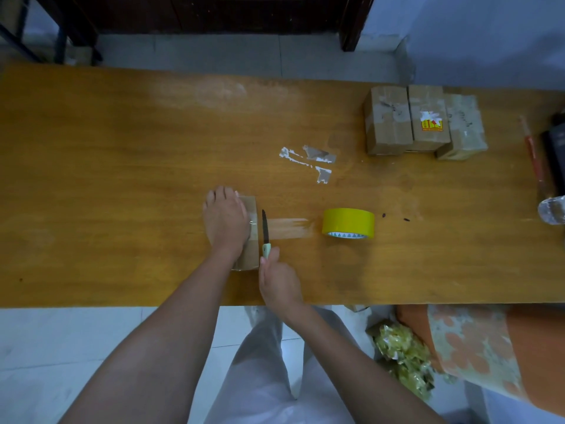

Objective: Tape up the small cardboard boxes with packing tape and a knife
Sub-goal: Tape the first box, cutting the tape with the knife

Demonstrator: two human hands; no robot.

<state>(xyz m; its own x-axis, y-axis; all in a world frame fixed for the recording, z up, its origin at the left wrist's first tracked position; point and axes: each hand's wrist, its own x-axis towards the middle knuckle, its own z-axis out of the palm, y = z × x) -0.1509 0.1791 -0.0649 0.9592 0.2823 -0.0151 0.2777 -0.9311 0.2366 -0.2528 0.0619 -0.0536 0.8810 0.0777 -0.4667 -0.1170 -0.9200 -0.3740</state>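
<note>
A small cardboard box (249, 255) lies on the wooden table (122, 179) near its front edge. My left hand (224, 220) presses flat on top of the box, fingers spread. A strip of clear tape (287, 228) runs from the box to the yellow tape roll (348, 223), which stands to the right. My right hand (278, 281) grips the pale green handle of a knife (265, 232). The dark blade points away from me and lies across the tape strip just beside the box.
Three taped cardboard boxes (422, 120) stand at the back right. Torn tape scraps (308, 159) lie mid-table. A red stick (533, 154), a dark object and a clear bottle (552, 211) sit at the right edge. Floral fabric (477, 344) and crumpled wrap (403, 350) lie below the table.
</note>
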